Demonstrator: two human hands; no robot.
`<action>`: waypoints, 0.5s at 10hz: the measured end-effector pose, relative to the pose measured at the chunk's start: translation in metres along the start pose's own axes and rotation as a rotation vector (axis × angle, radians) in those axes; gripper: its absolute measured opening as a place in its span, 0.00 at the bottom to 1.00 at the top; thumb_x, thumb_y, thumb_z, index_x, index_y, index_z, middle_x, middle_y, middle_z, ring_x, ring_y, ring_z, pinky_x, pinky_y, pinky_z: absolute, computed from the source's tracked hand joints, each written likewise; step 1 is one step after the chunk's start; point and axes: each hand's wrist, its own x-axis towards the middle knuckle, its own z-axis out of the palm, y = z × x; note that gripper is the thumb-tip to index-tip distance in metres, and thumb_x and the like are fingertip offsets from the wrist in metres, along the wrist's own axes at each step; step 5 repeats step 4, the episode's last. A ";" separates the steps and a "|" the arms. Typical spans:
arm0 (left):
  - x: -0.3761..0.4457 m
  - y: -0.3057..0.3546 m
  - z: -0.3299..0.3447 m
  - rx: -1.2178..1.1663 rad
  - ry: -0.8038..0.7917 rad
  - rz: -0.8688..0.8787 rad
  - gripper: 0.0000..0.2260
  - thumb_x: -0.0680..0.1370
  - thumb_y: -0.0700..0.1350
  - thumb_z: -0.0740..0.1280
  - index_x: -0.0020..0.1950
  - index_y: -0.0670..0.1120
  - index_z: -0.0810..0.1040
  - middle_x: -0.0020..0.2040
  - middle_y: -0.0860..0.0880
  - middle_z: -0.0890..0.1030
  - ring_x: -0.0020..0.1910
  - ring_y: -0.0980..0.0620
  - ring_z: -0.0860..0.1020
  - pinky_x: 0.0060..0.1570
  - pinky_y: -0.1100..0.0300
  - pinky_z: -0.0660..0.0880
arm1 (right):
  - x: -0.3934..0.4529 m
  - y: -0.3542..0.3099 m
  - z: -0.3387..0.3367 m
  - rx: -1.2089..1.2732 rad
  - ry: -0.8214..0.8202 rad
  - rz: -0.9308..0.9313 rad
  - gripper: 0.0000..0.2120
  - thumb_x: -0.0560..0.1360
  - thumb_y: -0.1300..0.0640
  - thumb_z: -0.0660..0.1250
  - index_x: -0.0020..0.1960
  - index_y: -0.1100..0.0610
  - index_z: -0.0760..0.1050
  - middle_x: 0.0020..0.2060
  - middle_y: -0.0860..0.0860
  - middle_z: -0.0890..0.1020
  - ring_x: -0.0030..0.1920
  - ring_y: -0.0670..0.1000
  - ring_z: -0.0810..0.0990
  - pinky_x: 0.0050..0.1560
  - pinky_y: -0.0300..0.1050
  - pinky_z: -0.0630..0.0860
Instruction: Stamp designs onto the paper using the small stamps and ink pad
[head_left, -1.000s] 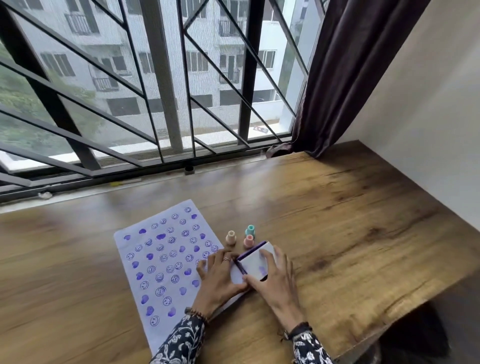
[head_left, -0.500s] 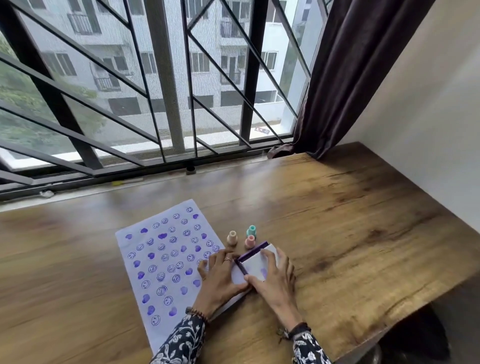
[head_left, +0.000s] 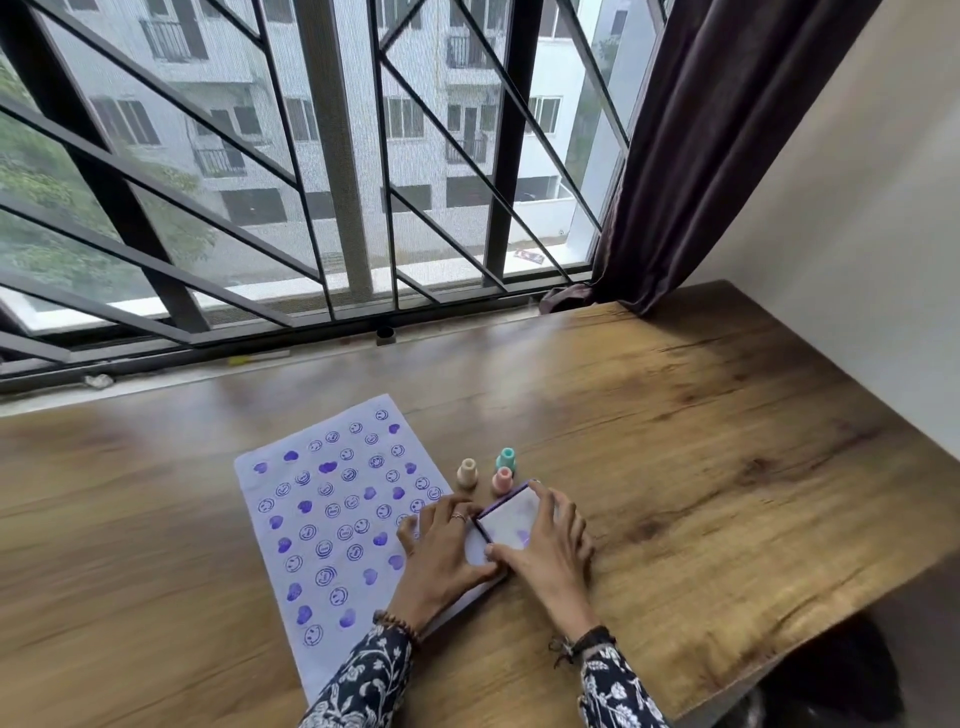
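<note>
A white paper (head_left: 332, 509) covered with purple smiley and heart prints lies on the wooden table (head_left: 701, 467). At its right edge sits the ink pad (head_left: 511, 517), a white square case with a purple rim. My left hand (head_left: 441, 551) grips its left side and my right hand (head_left: 545, 545) presses on its lid from the right. Three small stamps stand just behind the pad: a beige stamp (head_left: 467, 472), a teal stamp (head_left: 505, 459) and a pink stamp (head_left: 502, 480). Whether the lid is fully down I cannot tell.
A barred window (head_left: 332, 182) runs along the table's far edge. A dark curtain (head_left: 701, 156) hangs at the back right beside a white wall (head_left: 857, 260). The table's right edge drops off near the lower right corner.
Both hands stay on the ink pad. The lid has tilted lower and my fingers have shifted a little over it. The stamps and paper have not moved.
</note>
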 end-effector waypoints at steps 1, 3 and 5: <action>0.000 0.001 -0.001 0.011 -0.006 0.000 0.34 0.59 0.67 0.55 0.61 0.53 0.69 0.64 0.52 0.68 0.63 0.51 0.62 0.62 0.47 0.56 | 0.002 -0.006 0.001 0.008 0.008 0.042 0.48 0.56 0.43 0.75 0.71 0.49 0.55 0.68 0.50 0.64 0.67 0.54 0.63 0.64 0.52 0.61; -0.002 0.005 -0.001 0.054 0.003 -0.020 0.33 0.60 0.67 0.53 0.62 0.54 0.67 0.64 0.53 0.68 0.64 0.52 0.61 0.62 0.47 0.56 | -0.003 -0.002 0.006 0.065 0.075 0.056 0.54 0.53 0.39 0.77 0.72 0.52 0.56 0.65 0.52 0.70 0.66 0.55 0.67 0.63 0.51 0.61; -0.004 0.004 -0.003 0.038 -0.037 0.003 0.34 0.61 0.68 0.57 0.64 0.54 0.66 0.65 0.53 0.67 0.65 0.53 0.61 0.64 0.47 0.55 | -0.007 -0.001 0.006 0.107 0.138 0.016 0.50 0.56 0.39 0.76 0.71 0.55 0.60 0.66 0.53 0.71 0.66 0.55 0.68 0.64 0.51 0.62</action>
